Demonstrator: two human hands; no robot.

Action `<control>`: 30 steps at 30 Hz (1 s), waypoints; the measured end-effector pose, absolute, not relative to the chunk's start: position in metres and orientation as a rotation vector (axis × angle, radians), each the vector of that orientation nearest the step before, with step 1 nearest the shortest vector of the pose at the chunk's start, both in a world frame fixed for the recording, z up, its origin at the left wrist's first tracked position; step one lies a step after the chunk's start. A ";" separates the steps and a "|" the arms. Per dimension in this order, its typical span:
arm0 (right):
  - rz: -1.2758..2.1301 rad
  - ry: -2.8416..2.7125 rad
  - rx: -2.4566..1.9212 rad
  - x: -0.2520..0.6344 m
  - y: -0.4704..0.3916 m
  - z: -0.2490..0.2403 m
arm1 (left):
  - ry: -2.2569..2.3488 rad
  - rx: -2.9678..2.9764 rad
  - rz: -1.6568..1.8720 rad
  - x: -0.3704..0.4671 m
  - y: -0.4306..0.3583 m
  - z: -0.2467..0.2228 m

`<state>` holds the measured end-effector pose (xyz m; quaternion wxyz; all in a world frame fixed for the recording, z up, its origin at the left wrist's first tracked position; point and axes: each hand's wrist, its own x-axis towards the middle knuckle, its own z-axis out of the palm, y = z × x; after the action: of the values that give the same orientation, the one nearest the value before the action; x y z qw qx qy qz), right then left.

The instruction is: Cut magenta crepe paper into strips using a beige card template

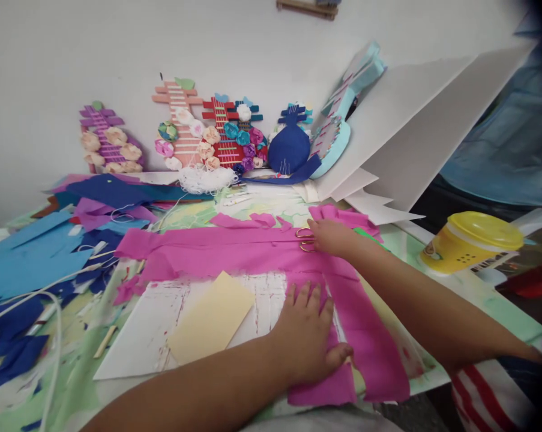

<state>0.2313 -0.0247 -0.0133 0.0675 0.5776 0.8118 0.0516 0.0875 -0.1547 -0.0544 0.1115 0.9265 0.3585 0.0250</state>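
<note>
My left hand (pixel 307 336) lies flat with fingers spread on a bright pink strip of fabric-like sheet (pixel 374 336), over the right part of a white board (pixel 140 336). My right hand (pixel 336 237) is closed over a small pair of scissors (pixel 305 240). Their gold handle loops stick out to the left of its fingertips; the blades are hidden under the hand. Beneath them a wide pink strip (pixel 207 249) runs across the board's far edge. A pale yellow card (pixel 212 318) rests at an angle on the board, left of my left hand.
A yellow lidded tub (pixel 471 243) stands at the right. Large white boards (pixel 401 120) lean behind it. Decorated instrument-shaped crafts (pixel 228 132) line the wall. Blue scraps (pixel 36 246) and a white cord (pixel 58 336) lie at the left; a white thread tangle (pixel 207 180) sits behind.
</note>
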 end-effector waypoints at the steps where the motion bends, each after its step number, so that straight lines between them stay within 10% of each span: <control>1: 0.151 2.445 1.762 0.229 -0.032 -0.012 | 1.049 2.715 0.078 0.088 -0.154 -0.055; 30: -0.101 2.833 1.438 0.188 -0.001 -0.077 | 1.087 2.704 0.007 0.099 -0.169 -0.062</control>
<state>0.1875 -0.0011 -0.0771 -0.0186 0.4522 0.8911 -0.0318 0.0992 -0.1693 -0.0620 0.1136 0.9219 0.3705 0.0024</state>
